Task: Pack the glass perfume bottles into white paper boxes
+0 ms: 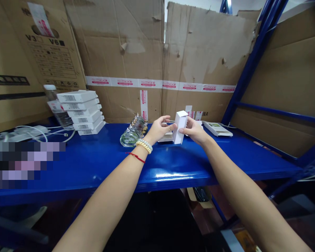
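A small white box [180, 130] stands upright in the air just above the blue shelf, its top flap slightly raised. My right hand [195, 131] grips its right side, thumb on the front and fingers behind. At its left edge is my left hand [160, 128], thumb tip touching the box and the visible fingers apart, the index finger clear of it. Behind my hands, partly covered, lies another white box [165, 137]. Left of my left hand stands a row of clear, round glass-like pieces [131, 134] with metal-coloured tops; their kind is unclear.
A stack of several white barcoded boxes [85, 113] rises at the left beside a plastic bottle [56, 105] and a power strip [26, 133] with cables. Farther right lies a flat white box [217, 128]. Cardboard [126, 52] walls the back of the blue shelf [94, 164].
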A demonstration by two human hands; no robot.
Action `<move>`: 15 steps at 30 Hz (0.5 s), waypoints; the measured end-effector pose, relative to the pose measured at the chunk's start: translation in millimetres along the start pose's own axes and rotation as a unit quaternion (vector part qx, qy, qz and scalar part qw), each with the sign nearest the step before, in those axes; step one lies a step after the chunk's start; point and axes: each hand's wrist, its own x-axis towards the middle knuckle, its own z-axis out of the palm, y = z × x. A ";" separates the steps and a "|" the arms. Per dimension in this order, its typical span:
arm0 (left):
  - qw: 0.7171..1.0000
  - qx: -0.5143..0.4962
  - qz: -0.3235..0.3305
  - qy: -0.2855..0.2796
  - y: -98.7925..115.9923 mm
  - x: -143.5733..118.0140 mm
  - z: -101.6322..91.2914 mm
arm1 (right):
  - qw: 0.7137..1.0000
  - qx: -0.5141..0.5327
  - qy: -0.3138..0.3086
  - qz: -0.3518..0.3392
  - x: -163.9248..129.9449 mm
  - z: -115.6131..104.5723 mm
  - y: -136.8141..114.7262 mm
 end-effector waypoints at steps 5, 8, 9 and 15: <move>0.977 0.194 0.023 0.086 -1.6 1.0 -4.0 | 0.998 0.029 0.053 0.018 0.1 -0.6 -3.8; 0.914 0.397 0.035 0.077 -1.7 -2.1 -6.6 | 0.995 0.045 0.079 0.028 1.6 -2.6 -3.7; 0.894 0.443 0.022 0.068 -1.3 -3.7 -6.8 | 0.995 0.047 0.083 0.031 2.5 -3.7 -2.7; 0.827 0.552 -0.103 0.033 1.8 -14.0 -1.4 | 0.991 0.036 0.115 0.050 7.0 -10.3 6.4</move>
